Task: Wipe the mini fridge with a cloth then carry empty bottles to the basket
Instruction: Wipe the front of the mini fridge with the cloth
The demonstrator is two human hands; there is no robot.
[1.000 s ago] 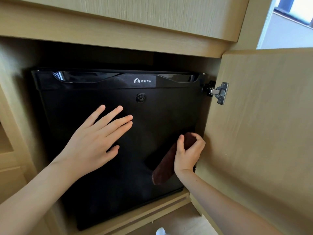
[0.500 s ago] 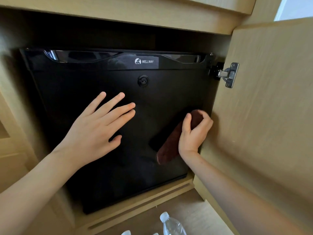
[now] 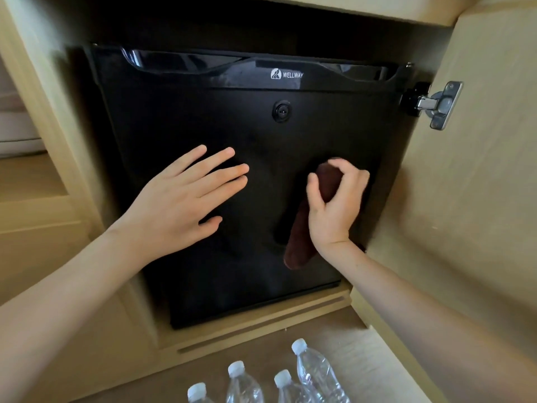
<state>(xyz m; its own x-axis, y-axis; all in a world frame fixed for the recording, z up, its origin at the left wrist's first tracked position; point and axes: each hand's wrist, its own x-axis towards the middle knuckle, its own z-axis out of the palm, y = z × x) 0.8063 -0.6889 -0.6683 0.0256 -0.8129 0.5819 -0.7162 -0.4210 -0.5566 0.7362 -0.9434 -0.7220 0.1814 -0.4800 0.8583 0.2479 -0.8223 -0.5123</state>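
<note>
A black mini fridge (image 3: pixel 180 117) with a WELLWAY logo sits inside a wooden cabinet, its door closed. My left hand (image 3: pixel 180 205) lies flat on the door with fingers spread. My right hand (image 3: pixel 334 205) grips a dark brown cloth (image 3: pixel 299 245) against the door's right half; the cloth hangs down below my palm. Several clear plastic bottles (image 3: pixel 316 370) with white caps stand on the floor below the fridge at the bottom edge of the view. No basket is in view.
The wooden cabinet door (image 3: pixel 470 199) stands open on the right, held by a metal hinge (image 3: pixel 438 104). A wooden ledge (image 3: pixel 255 327) runs under the fridge. Wooden drawers or panels (image 3: pixel 35 216) are on the left.
My right hand with the cloth has slid left from the door's right edge toward the middle. My view has tilted down, bringing several bottles into sight. My left hand stays flat on the door.
</note>
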